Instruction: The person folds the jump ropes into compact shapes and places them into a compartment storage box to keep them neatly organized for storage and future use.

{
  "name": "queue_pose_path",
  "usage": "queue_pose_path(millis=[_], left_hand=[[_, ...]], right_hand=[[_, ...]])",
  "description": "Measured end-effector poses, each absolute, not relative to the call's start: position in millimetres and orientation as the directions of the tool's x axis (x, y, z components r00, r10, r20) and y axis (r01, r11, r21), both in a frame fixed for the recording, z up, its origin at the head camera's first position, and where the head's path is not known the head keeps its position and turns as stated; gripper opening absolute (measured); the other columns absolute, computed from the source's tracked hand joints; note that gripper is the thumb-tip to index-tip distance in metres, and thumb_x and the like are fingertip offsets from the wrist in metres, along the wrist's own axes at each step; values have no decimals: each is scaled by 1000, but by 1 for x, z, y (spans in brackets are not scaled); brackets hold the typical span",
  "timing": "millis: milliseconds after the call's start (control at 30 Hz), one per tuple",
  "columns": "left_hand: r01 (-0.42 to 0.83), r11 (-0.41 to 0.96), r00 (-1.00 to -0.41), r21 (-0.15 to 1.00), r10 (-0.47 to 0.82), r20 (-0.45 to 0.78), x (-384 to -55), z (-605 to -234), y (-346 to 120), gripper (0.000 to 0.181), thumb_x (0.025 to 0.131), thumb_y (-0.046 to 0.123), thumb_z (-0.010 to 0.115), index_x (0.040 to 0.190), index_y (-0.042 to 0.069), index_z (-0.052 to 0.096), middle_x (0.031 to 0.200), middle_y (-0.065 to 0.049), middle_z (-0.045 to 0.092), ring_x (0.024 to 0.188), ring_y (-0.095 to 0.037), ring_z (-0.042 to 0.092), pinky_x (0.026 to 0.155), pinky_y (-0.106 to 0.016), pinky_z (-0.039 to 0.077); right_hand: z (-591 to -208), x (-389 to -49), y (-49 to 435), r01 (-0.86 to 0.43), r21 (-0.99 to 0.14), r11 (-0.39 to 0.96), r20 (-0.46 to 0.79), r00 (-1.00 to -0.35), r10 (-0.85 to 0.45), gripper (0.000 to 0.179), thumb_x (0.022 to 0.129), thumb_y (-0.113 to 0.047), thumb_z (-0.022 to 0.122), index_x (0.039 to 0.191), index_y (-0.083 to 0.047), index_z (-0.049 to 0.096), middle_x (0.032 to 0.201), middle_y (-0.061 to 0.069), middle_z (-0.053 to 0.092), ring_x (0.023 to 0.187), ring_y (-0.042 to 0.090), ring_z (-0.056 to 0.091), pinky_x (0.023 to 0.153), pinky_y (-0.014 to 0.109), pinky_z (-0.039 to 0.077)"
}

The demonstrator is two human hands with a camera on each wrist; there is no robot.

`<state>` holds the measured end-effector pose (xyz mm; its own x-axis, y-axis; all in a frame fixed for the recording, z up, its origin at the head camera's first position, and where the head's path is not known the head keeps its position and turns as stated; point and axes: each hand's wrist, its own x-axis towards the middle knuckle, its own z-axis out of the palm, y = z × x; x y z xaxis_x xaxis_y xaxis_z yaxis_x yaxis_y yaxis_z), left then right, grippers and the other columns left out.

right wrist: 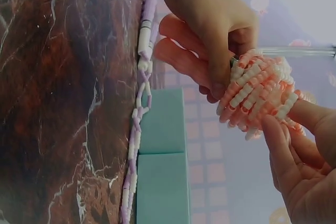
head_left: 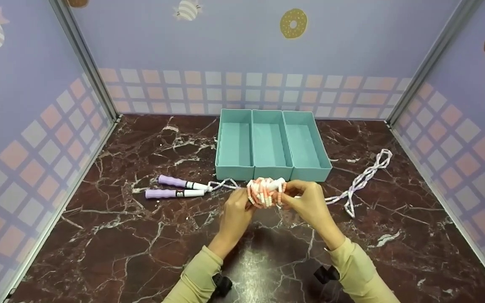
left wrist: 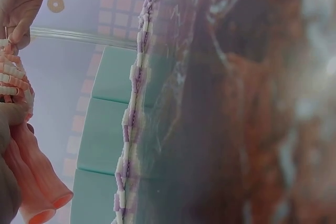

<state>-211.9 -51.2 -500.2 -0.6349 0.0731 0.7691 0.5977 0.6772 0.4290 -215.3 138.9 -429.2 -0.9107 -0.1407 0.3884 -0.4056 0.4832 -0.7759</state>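
Both hands hold a pink-and-white beaded jump rope (head_left: 261, 194) above the table, its cord wound into a thick bundle. My left hand (head_left: 235, 214) grips it at the near end of the bundle, where the two pink handles (right wrist: 181, 59) stick out side by side. Thumb and fingers of my right hand (head_left: 310, 203) pinch a beaded strand at the bundle's other side. Behind the hands lies a second jump rope (head_left: 362, 179) with purple and white beads, its twisted cord stretching right. Its two purple-and-white handles (head_left: 175, 193) rest to the left.
A teal box (head_left: 273, 173) with three long compartments stands beyond the hands, near the back wall. Patterned purple panels (head_left: 242, 54) enclose the dark marbled table (head_left: 141, 244) on the left, back and right.
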Motion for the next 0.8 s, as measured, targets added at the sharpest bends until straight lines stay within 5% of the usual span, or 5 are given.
queue_pose_path(millis=[300, 533, 800], left_hand=[[583, 678, -651, 448, 61, 757, -211, -503, -50, 25, 75, 6, 81, 97, 2, 70, 86, -8, 68, 82, -20, 65, 74, -30, 56], [581, 648, -665, 493, 28, 746, -211, -503, -46, 24, 77, 9, 81, 97, 2, 71, 87, -9, 70, 82, -20, 69, 73, -30, 58], [603, 586, -673, 542, 8, 740, -210, -504, -43, 23, 77, 6, 81, 96, 0, 71, 86, -10, 71, 80, -21, 69, 72, -30, 58]], right_hand=[[-436, -215, 135, -580, -590, 562, 583, -787, -202, 7, 76, 2, 74, 77, -4, 71, 64, 2, 66, 58, 1, 55, 52, 25, 52], [-448, -216, 131, -704, -462, 539, 754, -632, -179, 15, 71, 5, 73, 80, -5, 67, 63, 3, 58, 55, 6, 51, 50, 14, 41], [-461, -216, 123, -704, -503, 500, 807, -590, -18, 17, 71, 7, 74, 82, -3, 64, 61, 3, 57, 50, 12, 50, 48, 12, 37]])
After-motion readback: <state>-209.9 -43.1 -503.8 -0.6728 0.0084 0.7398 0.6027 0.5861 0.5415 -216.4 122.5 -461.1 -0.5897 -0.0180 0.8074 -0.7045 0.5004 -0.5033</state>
